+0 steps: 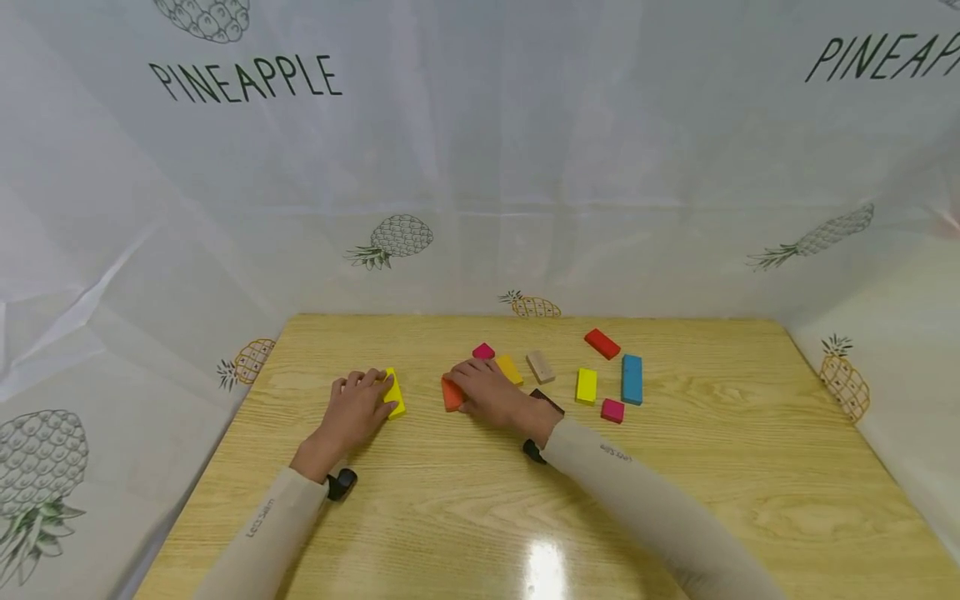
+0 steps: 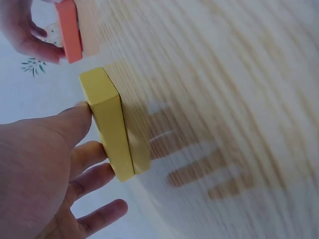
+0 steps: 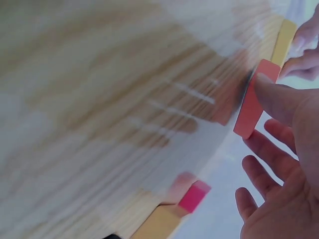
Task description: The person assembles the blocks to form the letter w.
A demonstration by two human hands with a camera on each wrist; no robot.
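On the left part of the table, the left hand (image 1: 354, 412) holds a yellow block (image 1: 395, 394) between thumb and fingers. In the left wrist view the thumb touches the near end of this yellow block (image 2: 113, 129), and two fingertips rest at its side. Nearer the middle, the right hand (image 1: 491, 392) pinches an orange-red block (image 1: 452, 394), partly covered by the fingers. The right wrist view has the thumb over the face of the orange-red block (image 3: 254, 102) and a fingertip at its lower end. A gap of wood separates the two held blocks.
Right of the right hand lie a dark block (image 1: 547, 400), an orange-yellow block (image 1: 509, 370), a beige block (image 1: 540, 367), another yellow block (image 1: 587, 387), a blue block (image 1: 632, 379), a red block (image 1: 602, 343) and a pink block (image 1: 612, 410). A magenta piece (image 1: 483, 351) lies behind the hand.
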